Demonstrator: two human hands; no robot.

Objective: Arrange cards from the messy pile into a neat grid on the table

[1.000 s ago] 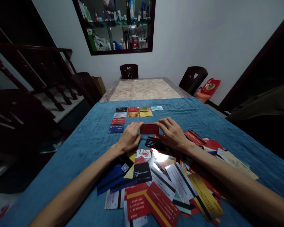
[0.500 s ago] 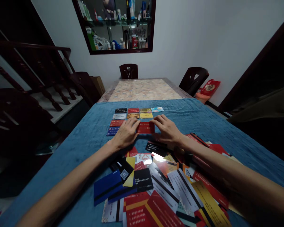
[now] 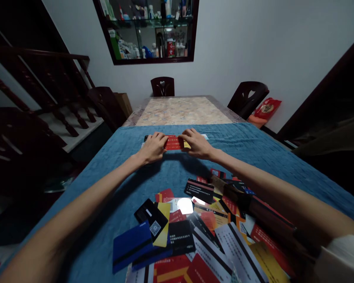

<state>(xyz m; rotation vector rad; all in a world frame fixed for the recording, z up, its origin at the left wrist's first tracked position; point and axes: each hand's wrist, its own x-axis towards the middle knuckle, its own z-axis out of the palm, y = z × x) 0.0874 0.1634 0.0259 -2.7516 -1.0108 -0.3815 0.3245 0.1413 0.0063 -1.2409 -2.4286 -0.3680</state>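
Both my arms reach far forward over a blue cloth (image 3: 112, 173). My left hand (image 3: 152, 148) and my right hand (image 3: 197, 143) each pinch one end of a red card (image 3: 174, 143), held flat just above the cloth. The card sits over a grid of laid-out cards, most of it hidden by my hands; a black card edge (image 3: 146, 138) and a pale card edge (image 3: 205, 136) peek out at the sides. A loose heap of cards (image 3: 200, 228), red, black, blue, yellow and white, lies near me under my right forearm.
Beyond the blue cloth the bare patterned tabletop (image 3: 181, 110) runs to two dark chairs (image 3: 163, 85). A stair railing (image 3: 41, 90) stands at the left. A red bag (image 3: 267, 108) lies on the floor at the right. A glass cabinet (image 3: 150, 29) hangs on the wall.
Both hands have carried the red card away from me, from just above the heap to over the card grid. The camera has leaned forward with them.
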